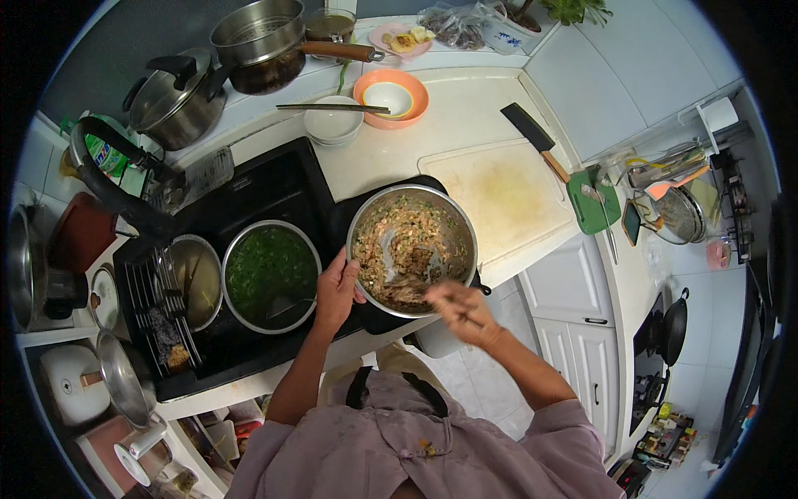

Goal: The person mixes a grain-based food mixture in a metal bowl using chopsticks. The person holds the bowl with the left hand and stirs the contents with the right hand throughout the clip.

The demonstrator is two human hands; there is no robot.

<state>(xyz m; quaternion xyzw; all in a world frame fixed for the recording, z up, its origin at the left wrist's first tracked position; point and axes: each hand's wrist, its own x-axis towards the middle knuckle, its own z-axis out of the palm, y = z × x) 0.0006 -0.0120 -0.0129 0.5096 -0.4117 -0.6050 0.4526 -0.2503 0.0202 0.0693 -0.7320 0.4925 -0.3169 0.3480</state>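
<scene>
A stainless steel bowl [464, 219] of minced filling flecked with green stands tilted slightly at the counter's front edge, beside the black sink. My left hand [337, 288] grips its left rim, thumb on the edge. Over the bowl's lower right side is my right hand [462, 312], blurred by motion, its fingers closed around what looks like thin utensils, perhaps chopsticks, whose ends are in the filling. To the left, a metal bowl of chopped greens in liquid [269, 271] sits in the sink, next to a pot of cloudy liquid [202, 280].
Right of the bowl lies a white cutting board [499, 193], with a cleaver [528, 127] behind it. Chopsticks [336, 108] rest across white bowls [333, 125] near an orange bowl [419, 103]. A black faucet [93, 168] arches at the left. A green board [589, 209] lies at the right.
</scene>
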